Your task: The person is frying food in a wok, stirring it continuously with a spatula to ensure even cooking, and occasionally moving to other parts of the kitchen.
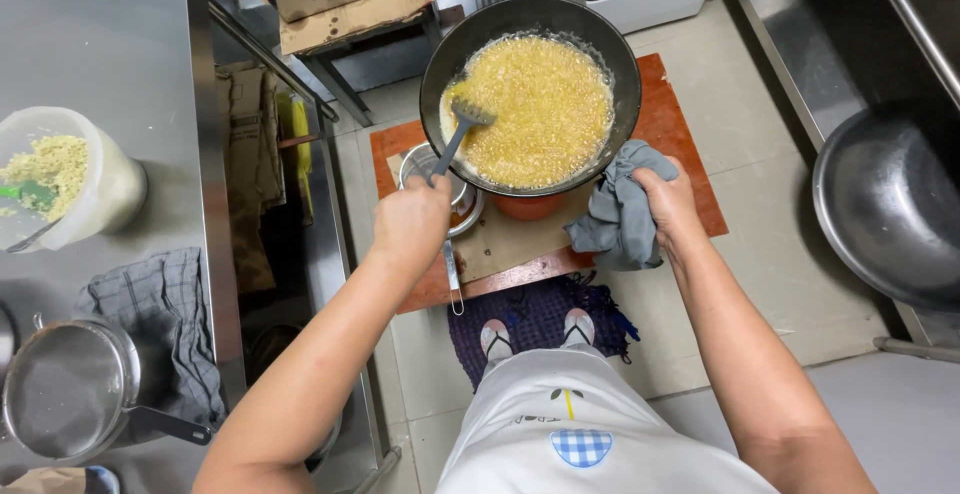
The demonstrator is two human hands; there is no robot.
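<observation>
A steel counter point(110, 44) is running down the left side of the view, and a red-brown board point(690, 144) is lying on the tiled floor point(780, 244) in the middle. On the right, a large steel basin point(890, 204) is sitting at the edge of another steel surface.

A wide black pan point(530, 94) is resting tilted over the board's far half, full of bubbling yellow oil and golden crumbs point(535, 109). An orange bowl point(528, 206) is showing just under the pan's near rim, beside a small steel bowl point(452, 189) at the board's left side.

The right hand point(668, 204) is closing tightly around a grey cloth point(620, 214), pressing it against the pan's near right rim. The left hand point(412, 224) is curling shut around the handle of a slotted spatula point(462, 124), whose head is dipping into the crumbs at the pan's left edge.

On the counter's far left edge, a clear plastic tub point(95, 189) is holding pale crumbs. A checked grey towel point(165, 314) is lying near the counter's right edge, and a steel sieve with a black handle point(70, 389) is sitting at its near corner. Below the board, a purple mat point(540, 314) is lying under the person's sandalled feet point(536, 334), and a white apron point(580, 424) is hanging in front.
</observation>
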